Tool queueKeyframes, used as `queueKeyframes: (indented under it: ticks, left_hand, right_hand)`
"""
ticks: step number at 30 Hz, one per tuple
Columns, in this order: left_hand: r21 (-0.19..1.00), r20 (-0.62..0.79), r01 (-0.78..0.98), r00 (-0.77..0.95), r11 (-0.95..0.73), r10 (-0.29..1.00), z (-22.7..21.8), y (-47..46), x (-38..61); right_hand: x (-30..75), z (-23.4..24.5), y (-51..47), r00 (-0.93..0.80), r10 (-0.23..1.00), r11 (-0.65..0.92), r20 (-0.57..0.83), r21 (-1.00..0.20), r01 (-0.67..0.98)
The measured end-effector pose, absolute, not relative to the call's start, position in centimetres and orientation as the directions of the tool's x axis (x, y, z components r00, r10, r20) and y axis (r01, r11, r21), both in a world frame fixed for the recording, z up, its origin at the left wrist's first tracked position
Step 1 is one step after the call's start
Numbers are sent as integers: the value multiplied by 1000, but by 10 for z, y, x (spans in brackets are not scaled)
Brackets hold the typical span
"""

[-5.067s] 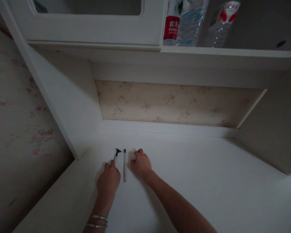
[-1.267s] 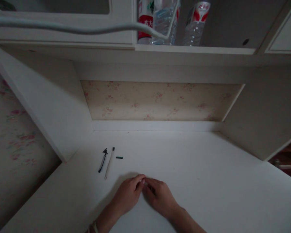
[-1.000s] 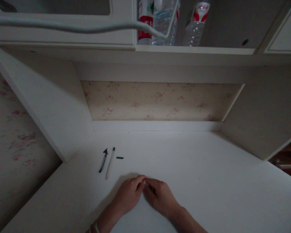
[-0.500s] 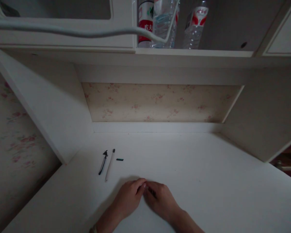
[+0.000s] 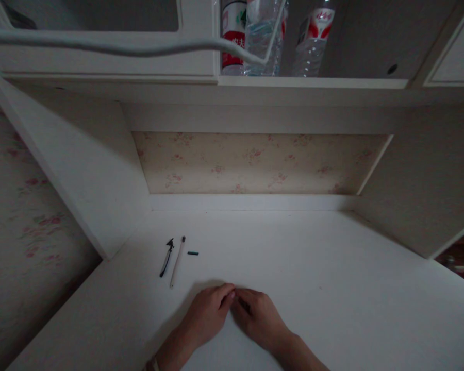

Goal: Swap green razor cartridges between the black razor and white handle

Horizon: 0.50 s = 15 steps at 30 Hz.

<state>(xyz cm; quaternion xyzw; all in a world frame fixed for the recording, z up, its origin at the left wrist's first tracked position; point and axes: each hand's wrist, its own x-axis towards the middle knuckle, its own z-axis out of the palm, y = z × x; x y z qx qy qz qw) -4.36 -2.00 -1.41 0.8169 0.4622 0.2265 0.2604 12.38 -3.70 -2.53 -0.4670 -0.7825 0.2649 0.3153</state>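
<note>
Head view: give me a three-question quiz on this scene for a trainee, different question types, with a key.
1. True or false: the toothbrush lies between the razor and the small dark strip on the white desk.

2. Multiple choice: what stands on the shelf above the desk?
A) A row of books
B) Plastic bottles
C) Ceramic mugs

3. Short answer: how do the left hand and the right hand stand to each other?

Key:
1. True.
2. B.
3. They meet at the fingers; whether anything is held between them cannot be seen.
</note>
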Motion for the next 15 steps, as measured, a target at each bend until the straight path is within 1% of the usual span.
queueKeyframes:
  ticks: [15]
  left_hand:
    - [623, 132, 650, 462, -436, 877, -16, -19, -44]
  right_hand:
    - [124, -24, -38, -365, 899, 418, 243, -723, 550]
